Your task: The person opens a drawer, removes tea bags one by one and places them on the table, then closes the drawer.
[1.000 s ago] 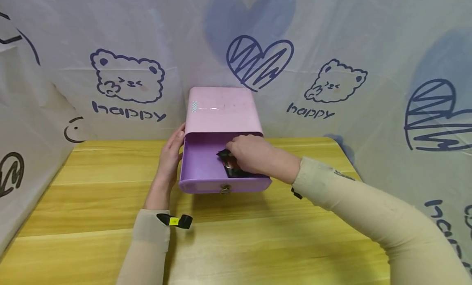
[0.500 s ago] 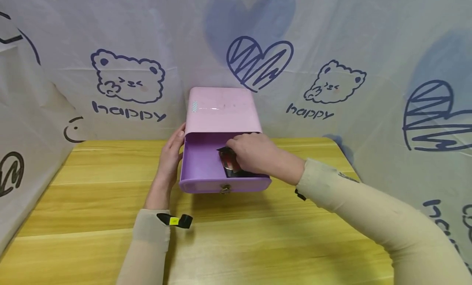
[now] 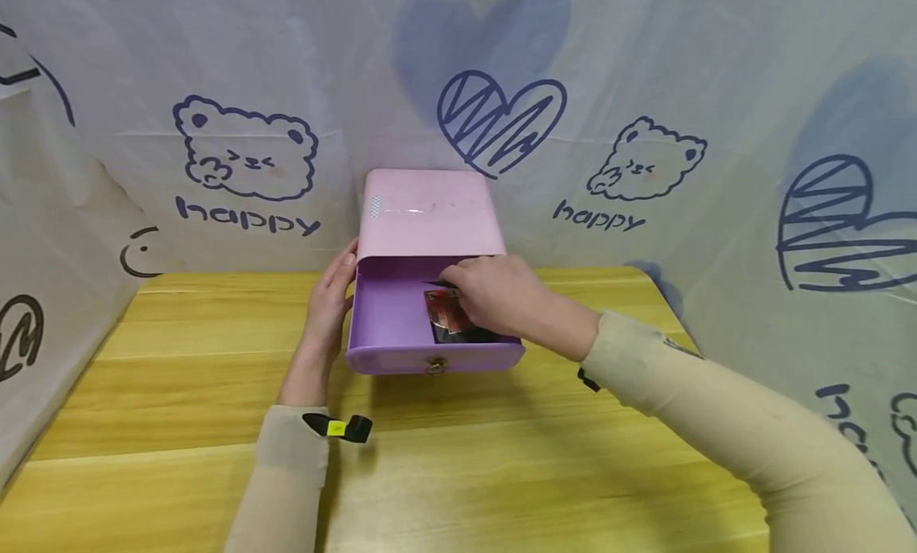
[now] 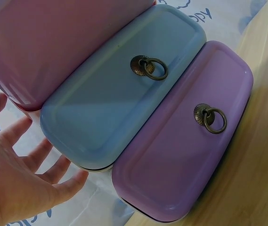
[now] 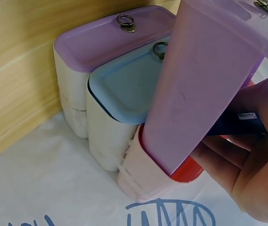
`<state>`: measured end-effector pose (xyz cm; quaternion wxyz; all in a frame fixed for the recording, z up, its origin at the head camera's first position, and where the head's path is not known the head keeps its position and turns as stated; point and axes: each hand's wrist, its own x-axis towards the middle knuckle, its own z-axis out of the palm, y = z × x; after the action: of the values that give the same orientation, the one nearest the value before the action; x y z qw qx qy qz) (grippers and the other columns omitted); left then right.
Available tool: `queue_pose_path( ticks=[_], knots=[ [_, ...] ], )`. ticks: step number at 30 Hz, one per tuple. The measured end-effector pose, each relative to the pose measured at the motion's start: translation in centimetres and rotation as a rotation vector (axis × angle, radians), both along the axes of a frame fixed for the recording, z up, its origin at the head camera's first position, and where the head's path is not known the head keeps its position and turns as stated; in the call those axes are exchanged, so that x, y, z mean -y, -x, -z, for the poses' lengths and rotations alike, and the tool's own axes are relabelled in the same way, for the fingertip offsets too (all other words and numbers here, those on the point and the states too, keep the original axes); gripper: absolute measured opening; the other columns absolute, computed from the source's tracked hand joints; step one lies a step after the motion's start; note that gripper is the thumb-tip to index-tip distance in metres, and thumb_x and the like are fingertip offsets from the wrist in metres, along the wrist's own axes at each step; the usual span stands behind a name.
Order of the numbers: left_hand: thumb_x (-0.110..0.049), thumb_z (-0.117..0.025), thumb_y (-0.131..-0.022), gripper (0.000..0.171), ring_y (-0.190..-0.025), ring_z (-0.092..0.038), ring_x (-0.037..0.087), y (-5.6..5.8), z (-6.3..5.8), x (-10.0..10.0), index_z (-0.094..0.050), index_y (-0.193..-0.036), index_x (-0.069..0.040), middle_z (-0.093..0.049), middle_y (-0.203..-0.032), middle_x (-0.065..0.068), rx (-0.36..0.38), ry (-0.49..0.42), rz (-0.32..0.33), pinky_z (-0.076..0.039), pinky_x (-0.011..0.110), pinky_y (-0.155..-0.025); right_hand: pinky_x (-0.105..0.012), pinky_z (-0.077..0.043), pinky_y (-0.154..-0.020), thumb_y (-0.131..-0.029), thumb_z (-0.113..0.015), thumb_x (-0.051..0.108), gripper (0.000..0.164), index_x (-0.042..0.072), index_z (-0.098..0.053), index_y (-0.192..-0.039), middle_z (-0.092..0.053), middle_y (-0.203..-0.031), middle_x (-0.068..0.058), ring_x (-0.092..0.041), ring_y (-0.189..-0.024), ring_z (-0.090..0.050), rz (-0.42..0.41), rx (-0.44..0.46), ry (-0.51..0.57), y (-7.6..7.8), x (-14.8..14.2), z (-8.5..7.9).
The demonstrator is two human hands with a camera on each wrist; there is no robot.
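Note:
A small drawer cabinet [image 3: 433, 215] with a pale pink top stands at the table's back, its upper purple drawer [image 3: 390, 314] pulled out. My right hand [image 3: 497, 294] reaches into the drawer's right side. It holds a flat black thing [image 5: 237, 122] with a small white label between thumb and fingers; its kind is mostly hidden. Below the hand, a dark packet [image 3: 446, 314] with red print lies in the drawer, partly covered by the hand. My left hand [image 4: 28, 174], fingers spread and relaxed, rests at the cabinet's left side.
Under the pulled-out drawer are a light blue drawer [image 4: 119, 94] and a lower purple drawer [image 4: 185, 141], both closed, each with a brass ring pull. A white printed cloth [image 3: 251, 60] hangs right behind the cabinet. The wooden table [image 3: 544, 473] extends in front.
My right hand has shifted slightly up and right in the drawer. The black thing's tip has lifted off the packet, so more of the red print shows. The left hand has stayed put.

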<state>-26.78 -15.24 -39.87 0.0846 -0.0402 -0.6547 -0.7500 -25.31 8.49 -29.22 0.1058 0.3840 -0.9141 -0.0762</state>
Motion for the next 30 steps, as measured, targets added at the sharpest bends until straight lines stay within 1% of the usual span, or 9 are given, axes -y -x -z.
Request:
queue_pose_path(
  ticks=[5,10,14,17,21,27,30],
  knots=[
    [-0.05,-0.043,-0.092,0.048,-0.12,-0.035,0.018,0.1,0.0,0.0,-0.04,-0.136,-0.031,-0.034,-0.143,-0.003,-0.003,0.007,0.001,-0.028,0.053,-0.102,-0.035,-0.05,-0.052,-0.089,-0.046,0.019,0.028,0.02,-0.061,-0.112,-0.066,-0.096,0.005,-0.013,-0.081,-0.058,-0.024,-0.032,0.036,-0.2,-0.5,0.0],
    [-0.052,-0.043,-0.091,0.048,-0.119,-0.036,0.016,0.2,0.2,0.0,-0.042,-0.135,-0.033,-0.036,-0.142,-0.004,-0.005,0.013,-0.004,-0.03,0.051,-0.101,-0.034,-0.051,-0.052,-0.088,-0.049,0.018,0.029,0.019,-0.06,-0.115,-0.067,-0.1,0.004,-0.012,-0.082,-0.059,-0.069,-0.057,0.092,-0.4,-0.9,-0.1],
    [-0.052,-0.043,-0.091,0.047,-0.119,-0.036,0.015,0.2,0.2,0.0,-0.042,-0.134,-0.034,-0.036,-0.142,-0.005,-0.006,0.013,-0.004,-0.03,0.05,-0.101,-0.034,-0.051,-0.052,-0.086,-0.054,0.017,0.029,0.018,-0.06,-0.115,-0.066,-0.104,0.003,-0.013,-0.083,-0.059,-0.112,-0.086,0.148,-0.4,-1.4,0.1],
    [-0.052,-0.043,-0.091,0.047,-0.119,-0.036,0.015,0.2,0.2,0.0,-0.042,-0.134,-0.034,-0.036,-0.142,-0.005,-0.006,0.015,-0.004,-0.03,0.05,-0.101,-0.034,-0.051,-0.052,-0.086,-0.055,0.017,0.029,0.018,-0.06,-0.114,-0.066,-0.105,0.003,-0.013,-0.085,-0.059,-0.142,-0.1,0.203,-0.4,-1.7,0.2],
    [-0.052,-0.043,-0.091,0.046,-0.118,-0.037,0.015,0.2,0.3,0.0,-0.043,-0.134,-0.034,-0.037,-0.141,-0.005,-0.006,0.014,-0.005,-0.03,0.05,-0.101,-0.033,-0.051,-0.054,-0.087,-0.054,0.017,0.027,0.016,-0.06,-0.113,-0.066,-0.104,0.001,-0.011,-0.088,-0.059,-0.185,-0.113,0.277,-0.5,-2.2,0.3],
    [-0.051,-0.043,-0.091,0.047,-0.118,-0.037,0.016,0.3,0.4,0.0,-0.042,-0.134,-0.033,-0.037,-0.141,-0.004,-0.009,0.012,-0.002,-0.03,0.05,-0.101,-0.031,-0.053,-0.056,-0.088,-0.055,0.016,0.026,0.012,-0.06,-0.113,-0.067,-0.103,-0.002,-0.013,-0.087,-0.06,-0.273,-0.157,0.372,-0.8,-2.7,0.4],
    [-0.051,-0.043,-0.091,0.047,-0.119,-0.036,0.015,0.2,0.3,0.0,-0.042,-0.134,-0.033,-0.037,-0.141,-0.004,-0.007,0.01,-0.002,-0.029,0.05,-0.101,-0.032,-0.054,-0.062,-0.087,-0.055,0.015,0.027,0.011,-0.06,-0.113,-0.067,-0.102,-0.003,-0.012,-0.089,-0.059,-0.309,-0.182,0.416,-1.0,-2.9,0.4]
  ],
)
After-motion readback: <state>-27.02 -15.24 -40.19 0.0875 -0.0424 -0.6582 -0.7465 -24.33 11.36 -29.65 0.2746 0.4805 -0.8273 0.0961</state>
